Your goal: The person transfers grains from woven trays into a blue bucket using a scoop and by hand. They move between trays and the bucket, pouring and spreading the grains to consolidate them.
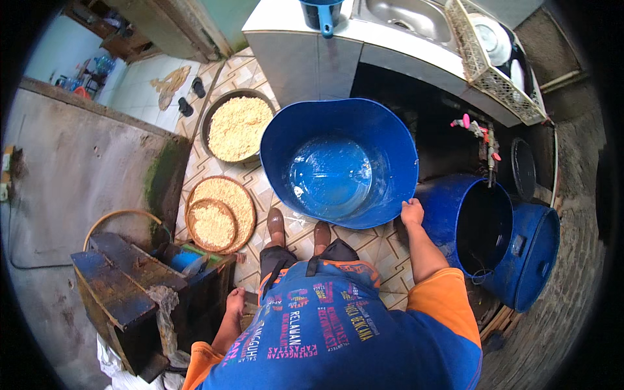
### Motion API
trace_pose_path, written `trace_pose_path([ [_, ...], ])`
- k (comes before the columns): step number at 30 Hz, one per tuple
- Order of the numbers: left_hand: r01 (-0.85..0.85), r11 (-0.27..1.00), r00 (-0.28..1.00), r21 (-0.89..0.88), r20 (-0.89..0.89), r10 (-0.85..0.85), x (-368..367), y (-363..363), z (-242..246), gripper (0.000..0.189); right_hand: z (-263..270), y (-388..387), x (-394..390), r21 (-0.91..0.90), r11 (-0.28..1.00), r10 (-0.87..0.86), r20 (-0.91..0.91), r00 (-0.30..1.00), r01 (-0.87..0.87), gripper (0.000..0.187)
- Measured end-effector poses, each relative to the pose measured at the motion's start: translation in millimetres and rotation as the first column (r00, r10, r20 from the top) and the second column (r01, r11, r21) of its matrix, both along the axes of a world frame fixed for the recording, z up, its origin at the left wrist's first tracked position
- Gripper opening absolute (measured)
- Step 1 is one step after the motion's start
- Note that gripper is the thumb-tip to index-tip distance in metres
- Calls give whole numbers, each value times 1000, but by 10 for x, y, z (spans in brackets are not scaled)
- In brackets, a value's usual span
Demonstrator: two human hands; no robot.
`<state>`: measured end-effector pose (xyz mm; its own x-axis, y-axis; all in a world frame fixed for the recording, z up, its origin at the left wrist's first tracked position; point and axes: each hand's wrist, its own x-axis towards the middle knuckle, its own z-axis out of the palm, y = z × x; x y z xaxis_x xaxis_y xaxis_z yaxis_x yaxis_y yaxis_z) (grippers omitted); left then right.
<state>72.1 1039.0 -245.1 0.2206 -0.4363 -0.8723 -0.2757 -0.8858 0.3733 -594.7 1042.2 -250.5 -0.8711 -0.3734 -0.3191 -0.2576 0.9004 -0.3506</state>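
My right hand (412, 212) grips the near right rim of a large blue plastic tub (336, 161), whose wet inside shows a little liquid or sheen at the bottom. My left hand (236, 300) hangs low by my left side, near a dark wooden machine housing (131, 282), and appears to hold nothing. Left of the tub, a round metal basin (239, 129) is heaped with pale yellowish grains or beans. Nearer me, a round woven tray (248, 195) bears more of them, with a smaller filled basket (213, 225) resting on it.
At right stand an open blue barrel (438, 214) and another blue drum (534, 263), below a pipe with pink-handled taps (490, 146). Ahead, the counter (278, 17) holds a blue dipper (325, 14), a sink (409, 17) and a dish rack (492, 78). Slippers (185, 107) lie by the doorway.
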Motion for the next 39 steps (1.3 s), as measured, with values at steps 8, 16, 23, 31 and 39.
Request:
trace_pose_path([
  [8,-127,992,991,-17,26,128,-102,250,161,33,-360,122,706,-200,970,128,-60,990,-138,22],
  [16,-197,973,978,-123,-99,186,-389,-29,110,33,-193,-358,1339,-263,855,466,13,885,-446,18],
  [23,-189,973,975,-130,-145,170,-110,176,-309,34,-114,-1049,1947,-387,721,647,79,758,-575,18],
  [31,-356,933,907,45,-224,357,80,465,-293,41,-766,-1635,3188,-293,738,671,416,615,-607,27],
  [39,-438,891,897,115,-2,442,452,1300,-59,45,-2365,-2086,4429,-64,749,482,736,476,-660,29],
])
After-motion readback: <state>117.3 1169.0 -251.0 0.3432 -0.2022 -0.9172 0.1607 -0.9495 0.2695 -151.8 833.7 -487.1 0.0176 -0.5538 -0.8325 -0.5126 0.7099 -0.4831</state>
